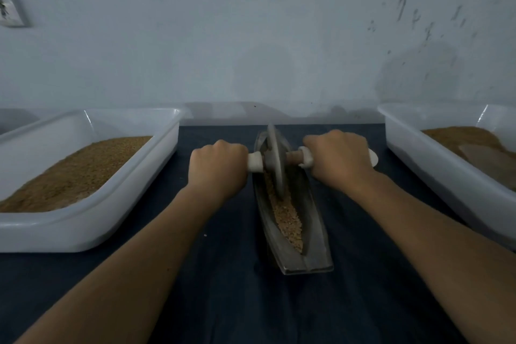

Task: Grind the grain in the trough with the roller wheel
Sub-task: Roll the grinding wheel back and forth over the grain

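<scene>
1. In the middle of the dark cloth (223, 293): a long metal trough (317, 234), laid lengthways with its far end toward the wall, between two white tubs and touching neither.
2. Inside the trough: a strip of pale grain (287, 218) along the groove, most of it showing in the near half.
3. Upright in the far half of the trough: the roller wheel (275, 159), rim down in the grain, axle crosswise above both walls.
4. Clenched round the left handle: the left hand (219, 167), knuckles up.
5. Wrapped tight round the right handle: the right hand (339, 159), with the white handle tip poking out past it.
6. In the left tub (83, 232): a broad bed of brown grain (75, 170).
7. In the right tub (435, 167), partly out of frame: a brown heap (460, 134), with a flatter, duller patch just beside it.
</scene>
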